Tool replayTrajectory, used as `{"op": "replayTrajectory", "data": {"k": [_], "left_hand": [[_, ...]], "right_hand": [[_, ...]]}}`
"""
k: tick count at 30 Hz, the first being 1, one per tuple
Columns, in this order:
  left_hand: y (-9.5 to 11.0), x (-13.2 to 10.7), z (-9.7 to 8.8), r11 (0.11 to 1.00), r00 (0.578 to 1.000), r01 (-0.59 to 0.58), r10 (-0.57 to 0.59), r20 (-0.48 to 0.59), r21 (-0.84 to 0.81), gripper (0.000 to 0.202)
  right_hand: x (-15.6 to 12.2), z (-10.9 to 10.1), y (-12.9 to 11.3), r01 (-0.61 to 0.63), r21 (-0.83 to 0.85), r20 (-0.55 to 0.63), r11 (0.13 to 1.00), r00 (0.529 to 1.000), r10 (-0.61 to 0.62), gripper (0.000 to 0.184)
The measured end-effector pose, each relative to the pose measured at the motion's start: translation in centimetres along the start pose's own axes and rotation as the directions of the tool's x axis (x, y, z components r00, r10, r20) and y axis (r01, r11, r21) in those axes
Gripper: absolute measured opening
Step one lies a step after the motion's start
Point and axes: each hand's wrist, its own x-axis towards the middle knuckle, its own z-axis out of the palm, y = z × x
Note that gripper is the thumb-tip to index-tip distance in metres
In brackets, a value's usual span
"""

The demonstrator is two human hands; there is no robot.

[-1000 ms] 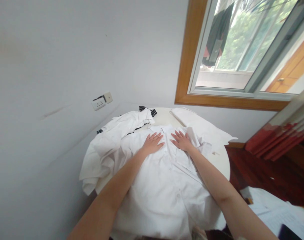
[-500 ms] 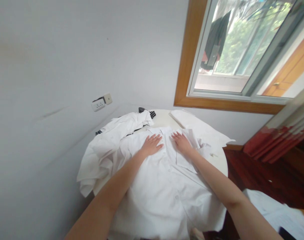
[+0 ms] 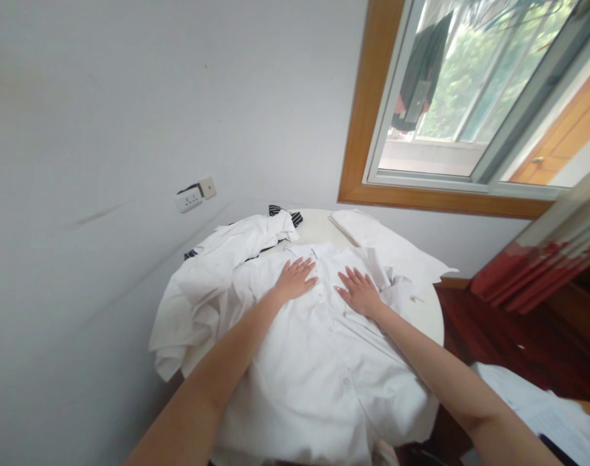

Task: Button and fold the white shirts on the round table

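Note:
A white button-up shirt [image 3: 314,369] lies spread over a round white table [image 3: 319,228], its collar toward the wall and its lower part hanging over the near edge. My left hand [image 3: 295,279] rests flat on the shirt's upper left, fingers extended. On the upper right of the shirt lies my right hand [image 3: 359,291], palm down with its fingers spread. The row of buttons runs between and below both hands. Creases show across the lower part of the shirt.
Crumpled white clothing [image 3: 202,278] with black striped trim lies at the table's left. Folded white cloth [image 3: 392,243] is at the back right. A wall socket [image 3: 189,200], a wood-framed window [image 3: 445,197] and a red-and-white curtain [image 3: 528,272] surround it. Papers [image 3: 528,401] sit at lower right.
My right hand has shifted slightly right and toward me across the shirt, with its fingers more spread. My left hand stays in nearly the same place.

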Motion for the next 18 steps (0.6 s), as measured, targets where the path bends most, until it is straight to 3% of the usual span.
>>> {"op": "replayTrajectory", "data": {"k": [11,15,18], "left_hand": [[0.1,-0.1,-0.2,1.0,1.0,-0.007,0.006,0.008,0.012,0.056],[0.2,-0.1,-0.3,1.0,1.0,-0.004,0.004,0.014,0.013,0.055],[0.1,-0.1,-0.3,1.0,1.0,-0.006,0.006,0.02,0.019,0.055]], "right_hand": [[0.0,-0.6,3.4,-0.067,-0.074,0.106,0.995,0.992,0.075,0.063],[3.1,-1.4,2.0,-0.067,-0.082,0.082,0.994,0.994,0.074,0.061],[6.1,-1.1,0.5,0.066,-0.047,0.05,0.997,0.997,-0.064,0.056]]}}
